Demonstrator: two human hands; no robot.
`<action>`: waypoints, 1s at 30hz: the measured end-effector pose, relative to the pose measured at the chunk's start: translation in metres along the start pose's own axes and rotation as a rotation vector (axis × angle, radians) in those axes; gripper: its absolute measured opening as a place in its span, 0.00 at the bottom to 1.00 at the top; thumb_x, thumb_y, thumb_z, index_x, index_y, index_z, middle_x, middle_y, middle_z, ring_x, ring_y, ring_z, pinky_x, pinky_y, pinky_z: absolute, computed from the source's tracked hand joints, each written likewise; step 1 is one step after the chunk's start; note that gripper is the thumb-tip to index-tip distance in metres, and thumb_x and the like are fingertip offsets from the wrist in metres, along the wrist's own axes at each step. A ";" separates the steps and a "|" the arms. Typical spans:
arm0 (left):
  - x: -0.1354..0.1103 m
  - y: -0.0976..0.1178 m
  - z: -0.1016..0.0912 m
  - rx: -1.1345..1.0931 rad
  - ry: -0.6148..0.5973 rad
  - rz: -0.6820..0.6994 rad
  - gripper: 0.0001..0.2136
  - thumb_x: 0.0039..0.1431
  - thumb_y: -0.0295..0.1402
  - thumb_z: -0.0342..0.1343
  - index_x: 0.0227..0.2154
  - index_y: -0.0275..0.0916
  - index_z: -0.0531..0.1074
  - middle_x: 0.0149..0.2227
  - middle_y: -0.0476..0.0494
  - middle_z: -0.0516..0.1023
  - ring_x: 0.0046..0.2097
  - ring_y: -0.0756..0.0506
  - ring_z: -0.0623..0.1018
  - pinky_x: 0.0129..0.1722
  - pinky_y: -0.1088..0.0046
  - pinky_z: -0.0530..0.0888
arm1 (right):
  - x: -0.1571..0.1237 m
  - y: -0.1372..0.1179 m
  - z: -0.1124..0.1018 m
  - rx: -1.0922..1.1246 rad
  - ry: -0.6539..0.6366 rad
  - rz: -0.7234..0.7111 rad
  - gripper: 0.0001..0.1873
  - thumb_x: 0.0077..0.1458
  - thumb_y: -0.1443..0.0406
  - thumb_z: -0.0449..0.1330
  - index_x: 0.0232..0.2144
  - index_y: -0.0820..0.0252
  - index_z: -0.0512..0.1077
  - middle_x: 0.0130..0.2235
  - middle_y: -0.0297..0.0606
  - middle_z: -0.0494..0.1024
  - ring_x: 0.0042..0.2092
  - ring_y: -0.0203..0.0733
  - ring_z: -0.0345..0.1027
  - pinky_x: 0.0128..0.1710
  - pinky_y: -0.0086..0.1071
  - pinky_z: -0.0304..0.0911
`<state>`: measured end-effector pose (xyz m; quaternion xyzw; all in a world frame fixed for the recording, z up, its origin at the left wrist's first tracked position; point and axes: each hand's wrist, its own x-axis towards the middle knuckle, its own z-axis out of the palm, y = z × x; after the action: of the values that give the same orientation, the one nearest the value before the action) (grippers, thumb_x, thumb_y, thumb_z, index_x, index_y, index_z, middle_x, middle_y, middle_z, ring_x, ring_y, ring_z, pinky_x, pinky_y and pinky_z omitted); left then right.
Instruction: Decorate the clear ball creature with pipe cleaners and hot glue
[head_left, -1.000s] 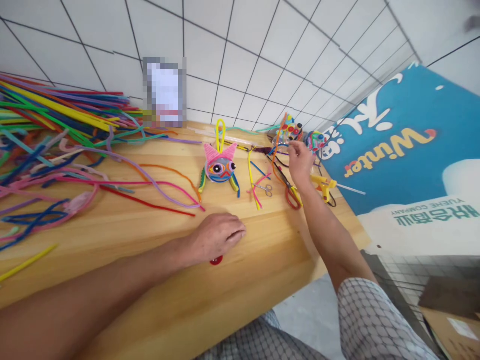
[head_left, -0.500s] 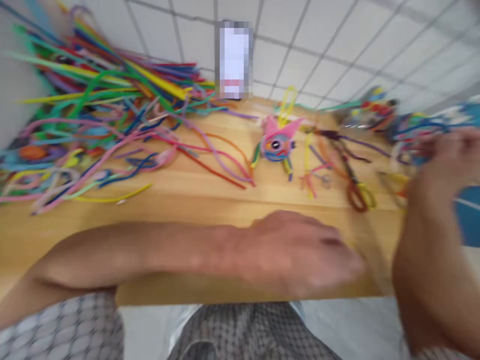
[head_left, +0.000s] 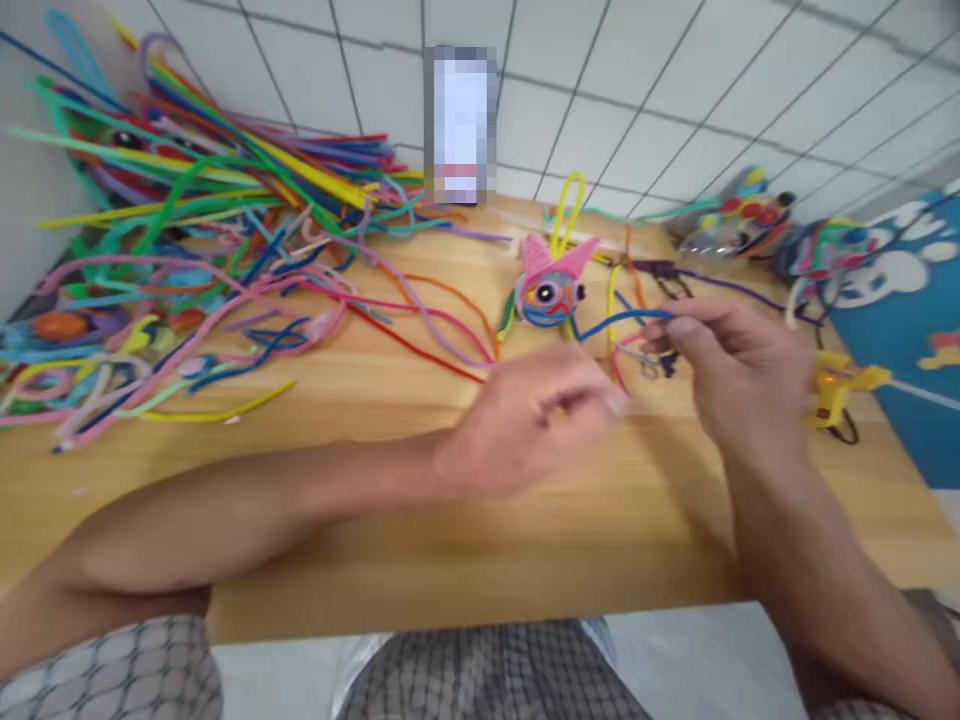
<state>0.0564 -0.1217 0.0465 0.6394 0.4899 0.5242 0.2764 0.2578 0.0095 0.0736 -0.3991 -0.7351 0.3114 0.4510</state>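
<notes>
My right hand [head_left: 731, 365] hovers over the wooden table [head_left: 450, 540], its fingers pinched on a blue pipe cleaner [head_left: 622, 320] that arcs left toward a pipe-cleaner cat figure [head_left: 551, 285] with pink ears and a yellow loop. My left hand [head_left: 532, 425] is raised just above the table, right in front of the cat figure. It is smeared by motion, so its fingers cannot be read. Small scissors [head_left: 652, 365] lie on the table under the right hand's fingers.
A big heap of coloured pipe cleaners [head_left: 187, 230] covers the table's left and back. A yellow glue gun [head_left: 844, 385] lies at the right. More pipe-cleaner figures [head_left: 750, 215] stand at the back right, beside a blue poster [head_left: 911, 300]. A tiled wall rises behind.
My right hand came back from the far right figures with a blue pipe cleaner, now in front of the cat. My left hand lifted off the table and moved right. The view swung left.
</notes>
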 end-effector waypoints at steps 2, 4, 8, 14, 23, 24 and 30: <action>0.023 -0.012 -0.005 -0.098 0.161 -0.045 0.10 0.73 0.33 0.55 0.32 0.40 0.71 0.27 0.52 0.71 0.28 0.51 0.70 0.29 0.74 0.68 | 0.007 -0.001 0.012 0.101 -0.027 0.011 0.05 0.63 0.56 0.70 0.38 0.47 0.81 0.33 0.32 0.86 0.31 0.43 0.81 0.35 0.40 0.79; 0.035 -0.025 -0.009 -0.108 0.228 -0.120 0.06 0.68 0.34 0.61 0.36 0.40 0.71 0.27 0.55 0.69 0.27 0.52 0.67 0.27 0.75 0.64 | 0.012 0.000 0.023 0.180 -0.038 0.011 0.07 0.63 0.56 0.70 0.38 0.49 0.78 0.32 0.30 0.85 0.31 0.41 0.80 0.35 0.38 0.79; 0.040 -0.044 -0.014 -0.007 0.171 -0.145 0.06 0.65 0.35 0.63 0.38 0.39 0.75 0.26 0.55 0.71 0.27 0.52 0.66 0.27 0.75 0.62 | 0.016 0.003 0.039 0.245 -0.114 0.016 0.08 0.64 0.56 0.67 0.39 0.51 0.75 0.31 0.30 0.83 0.30 0.38 0.78 0.32 0.34 0.75; 0.052 -0.055 -0.031 0.142 0.198 -0.084 0.11 0.69 0.37 0.58 0.32 0.38 0.76 0.26 0.51 0.75 0.28 0.50 0.69 0.29 0.73 0.64 | 0.027 0.014 0.048 0.217 -0.147 -0.018 0.05 0.63 0.59 0.65 0.39 0.52 0.75 0.33 0.31 0.83 0.31 0.38 0.76 0.33 0.34 0.73; 0.076 -0.080 -0.051 0.416 0.215 0.007 0.09 0.71 0.33 0.56 0.34 0.38 0.77 0.31 0.49 0.78 0.31 0.49 0.71 0.35 0.71 0.68 | 0.056 0.035 0.062 0.241 -0.126 -0.020 0.05 0.63 0.59 0.64 0.38 0.53 0.76 0.32 0.30 0.81 0.32 0.38 0.74 0.36 0.35 0.71; 0.076 -0.082 -0.051 0.424 0.209 0.019 0.09 0.71 0.33 0.56 0.35 0.38 0.77 0.32 0.48 0.79 0.31 0.49 0.71 0.35 0.71 0.68 | 0.059 0.037 0.063 0.264 -0.121 -0.009 0.06 0.64 0.58 0.64 0.38 0.52 0.75 0.32 0.30 0.81 0.33 0.38 0.74 0.37 0.35 0.72; 0.074 -0.093 -0.046 0.491 0.174 0.132 0.05 0.70 0.29 0.59 0.39 0.38 0.79 0.33 0.48 0.80 0.33 0.48 0.74 0.41 0.71 0.73 | 0.063 0.039 0.069 0.243 -0.076 -0.026 0.06 0.63 0.59 0.64 0.39 0.53 0.76 0.35 0.32 0.82 0.36 0.38 0.76 0.40 0.35 0.73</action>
<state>-0.0206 -0.0276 0.0093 0.6703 0.5815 0.4598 0.0351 0.1892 0.0764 0.0401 -0.3201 -0.7136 0.4072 0.4718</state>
